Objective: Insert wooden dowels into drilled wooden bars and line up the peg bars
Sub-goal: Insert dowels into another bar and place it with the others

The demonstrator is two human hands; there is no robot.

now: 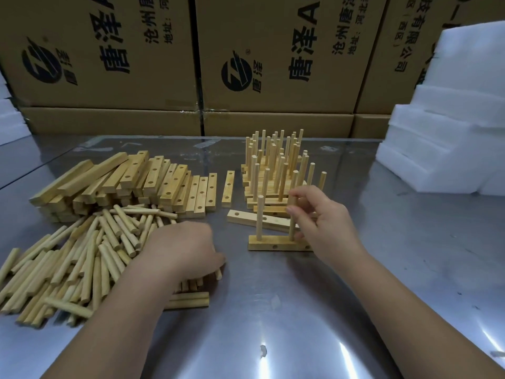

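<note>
Pale wooden dowels lay heaped under our left hand, its grip hidden. Our right hand pinched a second upright dowel in the drilled wooden bar; pressing it home, we judged, came next, then joining the finished peg bars behind

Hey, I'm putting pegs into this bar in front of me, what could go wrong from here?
1. Your right hand pinches a dowel standing in the near bar; nothing else steadies that bar, so a slanted push could tip it.
2. The finished peg bars stand close behind that hand; a knock might topple them.
</note>
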